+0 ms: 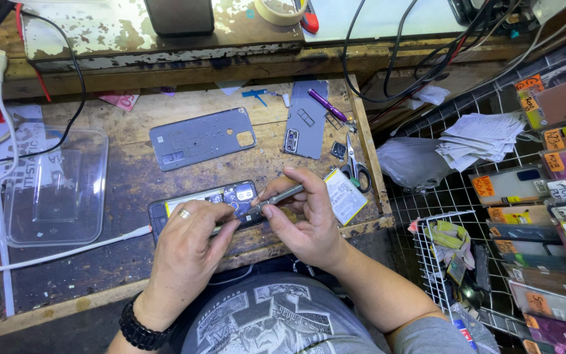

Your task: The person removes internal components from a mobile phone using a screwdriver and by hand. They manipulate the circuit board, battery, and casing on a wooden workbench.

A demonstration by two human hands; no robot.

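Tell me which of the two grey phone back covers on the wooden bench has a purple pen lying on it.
The narrower grey back cover on the right, standing almost upright in the view. The purple pen lies across its upper right edge; the wider grey cover to its left carries none.

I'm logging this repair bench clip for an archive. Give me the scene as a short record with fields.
Setting: worn wooden workbench
Left hand: rests on an opened phone, holding it down
Right hand: grips a slim metal tool, tip at the phone's exposed inside
Behind the phone: two grey back covers, purple pen, scissors
Beside right hand: flat white battery
Left side: clear plastic tray, white cable
Right side: wire rack of phone cases
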